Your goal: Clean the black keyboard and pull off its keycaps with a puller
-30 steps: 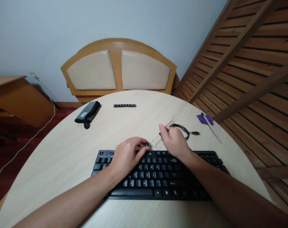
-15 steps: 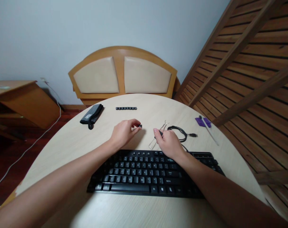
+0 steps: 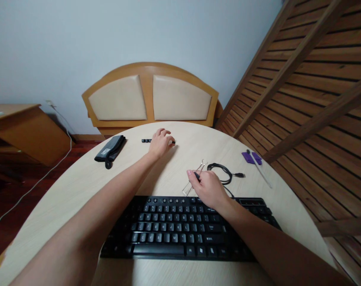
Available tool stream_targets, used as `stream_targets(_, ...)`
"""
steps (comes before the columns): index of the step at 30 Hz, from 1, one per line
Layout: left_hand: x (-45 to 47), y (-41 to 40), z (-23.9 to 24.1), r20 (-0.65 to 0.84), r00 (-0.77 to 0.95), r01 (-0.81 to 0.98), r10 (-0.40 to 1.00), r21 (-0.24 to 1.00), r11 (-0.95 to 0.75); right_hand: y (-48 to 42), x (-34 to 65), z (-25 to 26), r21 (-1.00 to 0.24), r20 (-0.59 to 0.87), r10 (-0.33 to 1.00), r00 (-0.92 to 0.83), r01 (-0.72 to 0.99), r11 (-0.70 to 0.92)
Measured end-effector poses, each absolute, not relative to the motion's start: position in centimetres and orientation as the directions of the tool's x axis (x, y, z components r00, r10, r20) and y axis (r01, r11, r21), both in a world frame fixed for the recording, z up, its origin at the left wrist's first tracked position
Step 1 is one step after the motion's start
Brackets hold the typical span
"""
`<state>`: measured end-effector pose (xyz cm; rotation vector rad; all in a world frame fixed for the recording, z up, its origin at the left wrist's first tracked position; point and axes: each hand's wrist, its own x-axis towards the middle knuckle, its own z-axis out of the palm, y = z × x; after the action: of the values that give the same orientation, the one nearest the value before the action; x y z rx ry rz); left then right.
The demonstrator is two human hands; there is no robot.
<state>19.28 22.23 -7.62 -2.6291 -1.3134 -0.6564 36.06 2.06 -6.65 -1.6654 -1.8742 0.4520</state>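
Note:
My left hand (image 3: 162, 143) is at the far side of the round table, its thumb and fingertips on a small black keycap (image 3: 173, 142). That hand hides most of a line of black keycaps (image 3: 146, 140), of which only the left end shows. My right hand (image 3: 209, 186) is closed around the dark handle of a wire keycap puller (image 3: 196, 175), whose metal prongs stick out at both ends. It is held just beyond the back edge of a black keyboard (image 3: 168, 227), which lies under my forearms.
A folded dark pouch (image 3: 110, 150) lies left on the table (image 3: 156, 174). Right of my right hand is a coiled black USB cable (image 3: 220, 171). Farther right, a thin brush (image 3: 259, 169) rests across a purple cloth (image 3: 247, 157). A slatted wooden partition (image 3: 302, 103) borders the right side.
My left hand has moved away from me, carrying the keycap from beside the puller to the right end of the keycap line. My right hand still holds the puller in nearly the same place.

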Motion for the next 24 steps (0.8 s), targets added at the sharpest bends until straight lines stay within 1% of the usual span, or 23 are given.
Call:
stream_targets(4,19.7,23.6,-8.8,0.434,0.493,0.807,0.754,0.096,-0.583,2.0,36.0,-6.8,-0.605,0.208,0.976,-0.062,0.776,0.178)
stream_targets(12,19.8,25.4,-11.0,0.459,0.39,0.849,0.798,0.157,-0.505,1.8,35.9,-6.5,-0.613,0.19,0.98,-0.057,0.773,0.163)
stream_targets(17,19.8,25.8,-11.9,0.484,0.369,0.844,0.793,0.182,-0.504,1.9,35.9,-6.5,-0.612,0.19,0.981,-0.05,0.775,0.158)
stream_targets(24,19.8,25.9,-12.1,0.5,0.357,0.841,0.789,0.196,-0.505,1.9,35.8,-6.6,-0.605,0.194,0.979,-0.057,0.779,0.165)
